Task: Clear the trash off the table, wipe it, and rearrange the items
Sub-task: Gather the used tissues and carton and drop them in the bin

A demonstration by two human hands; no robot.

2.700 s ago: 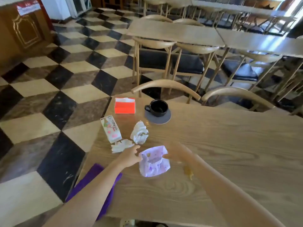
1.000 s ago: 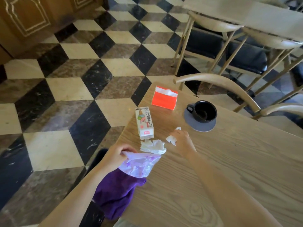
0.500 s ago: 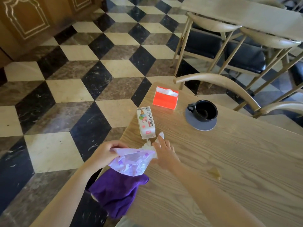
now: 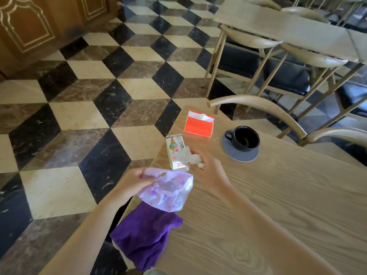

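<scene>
My left hand (image 4: 132,181) grips the rim of a thin lilac plastic bag (image 4: 168,192) held over the near left corner of the wooden table (image 4: 278,205). Just above the bag's mouth, my right hand (image 4: 206,167) holds a crumpled white tissue (image 4: 195,160). A small drink carton (image 4: 176,152) with a cartoon print lies flat beside that hand. A purple cloth (image 4: 146,233) hangs over the table's edge below the bag. An orange tissue pack (image 4: 198,127) lies at the far corner.
A black cup (image 4: 246,138) on a grey coaster (image 4: 241,154) stands right of the carton. Curved wooden chair backs (image 4: 258,105) line the table's far side, with more tables and chairs behind. Checkered floor lies to the left.
The two crumpled tissues have left the table top. My right hand, which was pushing trash toward the bag half a second ago, has lifted and now holds a tissue above the bag.
</scene>
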